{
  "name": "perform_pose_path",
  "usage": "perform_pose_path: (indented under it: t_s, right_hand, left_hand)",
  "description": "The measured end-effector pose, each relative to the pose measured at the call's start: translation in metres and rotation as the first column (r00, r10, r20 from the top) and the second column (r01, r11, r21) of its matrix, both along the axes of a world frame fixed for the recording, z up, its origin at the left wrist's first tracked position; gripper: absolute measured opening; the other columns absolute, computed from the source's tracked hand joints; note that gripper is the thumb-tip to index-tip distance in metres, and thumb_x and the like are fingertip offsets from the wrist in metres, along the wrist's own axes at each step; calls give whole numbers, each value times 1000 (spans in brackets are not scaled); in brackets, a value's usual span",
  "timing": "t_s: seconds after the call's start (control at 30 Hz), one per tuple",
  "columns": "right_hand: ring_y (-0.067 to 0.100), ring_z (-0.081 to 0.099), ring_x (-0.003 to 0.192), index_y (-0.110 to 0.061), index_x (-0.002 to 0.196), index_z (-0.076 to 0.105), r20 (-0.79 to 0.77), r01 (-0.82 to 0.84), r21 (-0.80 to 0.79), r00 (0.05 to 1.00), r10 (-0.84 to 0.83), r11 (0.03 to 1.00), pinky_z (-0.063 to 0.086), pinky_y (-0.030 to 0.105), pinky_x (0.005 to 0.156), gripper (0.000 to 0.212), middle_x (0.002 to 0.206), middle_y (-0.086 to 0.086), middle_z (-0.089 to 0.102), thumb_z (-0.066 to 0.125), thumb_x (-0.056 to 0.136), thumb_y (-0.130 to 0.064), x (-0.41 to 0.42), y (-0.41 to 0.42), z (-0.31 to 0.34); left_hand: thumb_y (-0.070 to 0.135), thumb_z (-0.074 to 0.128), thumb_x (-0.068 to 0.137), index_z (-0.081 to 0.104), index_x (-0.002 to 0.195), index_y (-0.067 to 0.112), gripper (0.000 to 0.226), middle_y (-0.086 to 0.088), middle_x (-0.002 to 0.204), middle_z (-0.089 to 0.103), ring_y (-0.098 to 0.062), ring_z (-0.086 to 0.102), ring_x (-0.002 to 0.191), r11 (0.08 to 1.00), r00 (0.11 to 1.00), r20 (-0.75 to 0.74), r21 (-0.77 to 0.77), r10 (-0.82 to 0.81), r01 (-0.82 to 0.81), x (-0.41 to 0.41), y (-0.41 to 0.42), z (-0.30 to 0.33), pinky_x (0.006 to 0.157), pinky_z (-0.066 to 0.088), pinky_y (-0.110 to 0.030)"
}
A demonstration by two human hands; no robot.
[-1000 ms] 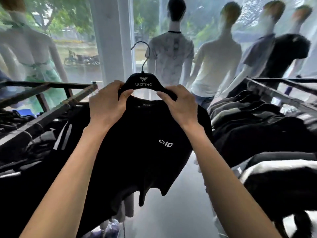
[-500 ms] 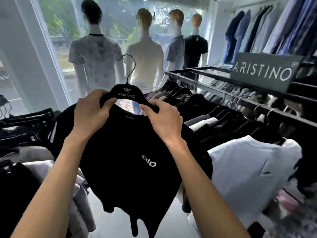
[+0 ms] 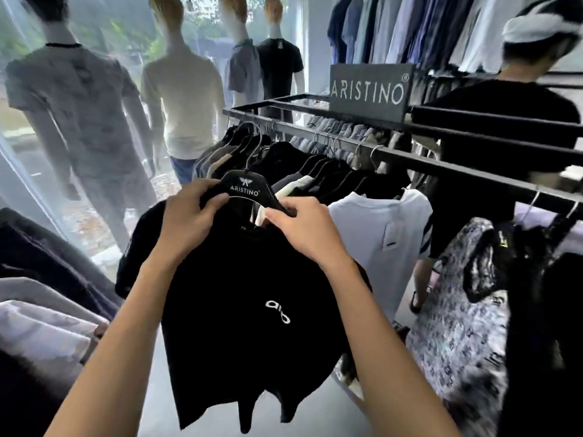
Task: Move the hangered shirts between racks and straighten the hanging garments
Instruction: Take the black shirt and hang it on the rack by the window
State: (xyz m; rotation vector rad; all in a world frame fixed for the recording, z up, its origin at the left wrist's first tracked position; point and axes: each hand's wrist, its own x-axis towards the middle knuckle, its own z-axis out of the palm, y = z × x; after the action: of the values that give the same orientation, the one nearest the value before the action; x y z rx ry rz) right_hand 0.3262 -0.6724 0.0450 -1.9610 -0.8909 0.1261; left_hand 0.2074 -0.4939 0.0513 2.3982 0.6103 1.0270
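While both hands grip its shoulders, the black hanger [image 3: 244, 188] lies level, hook up toward the rack rail [image 3: 441, 167]. Left hand [image 3: 189, 219] and right hand [image 3: 307, 230] fingers curl round it; the black shirt [image 3: 252, 310] hangs straight down, clear of the rail.

Both hands [image 3: 189, 222] [image 3: 303, 230] raised forward, fingers curled, gripping.

Daylight from the shop window, soft and hazy, with blur at the edges.

We see the brightest light pour through the window [image 3: 104, 26] behind the mannequins [image 3: 75, 99], washing them pale and smearing their outlines. The black shirt [image 3: 246, 326] reads as a near-flat dark mass, its folds lost. Wide-angle bending curves the rack rail [image 3: 441, 167], and the patterned garment [image 3: 457, 326] at right is blurred.
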Motion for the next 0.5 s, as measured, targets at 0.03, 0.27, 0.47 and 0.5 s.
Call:
perform_pose_path:
  t_s: [0.03, 0.27, 0.47, 0.5]
  right_hand:
    - [16, 64, 81, -25, 77, 71, -4, 7, -10, 1000, -7, 1000, 54, 42, 77, 28, 71, -4, 68, 65, 86, -51, 6, -10, 3]
    - [9, 56, 68, -24, 76, 76, -31, 214, -34, 976, -215, 976, 48, 35, 75, 20, 61, -12, 57, 73, 88, -39, 43, -77, 11]
    - [-7, 58, 63, -24, 79, 78, -31, 359, -53, 932, -361, 932, 41, 17, 66, 16, 60, -26, 63, 73, 92, -31, 41, -134, 9]
    - [-3, 62, 67, -22, 81, 79, -27, 389, -57, 920, -391, 920, 46, 24, 69, 17, 65, -21, 69, 73, 91, -34, 40, -141, 9]
  left_hand:
    - [30, 63, 95, 66, 119, 18, 26, 2, 114, 69, -18, 60, 109, 999, 999, -6, 7, -36, 36, 11, -5, -2, 98, 45, -39]
    - [33, 57, 98, 65, 122, 16, 32, 2, 118, 68, -18, 60, 114, 963, 962, -40, -26, -269, 268, 90, -55, -10, 100, 44, -39]
    - [52, 49, 97, 66, 121, 17, 46, -4, 116, 67, -27, 55, 117, 922, 917, -91, -38, -387, 386, 140, -100, -22, 102, 41, -49]
    - [52, 50, 97, 65, 123, 17, 46, -5, 118, 66, -28, 53, 118, 917, 912, -98, -28, -399, 398, 147, -106, -23, 102, 40, -47]
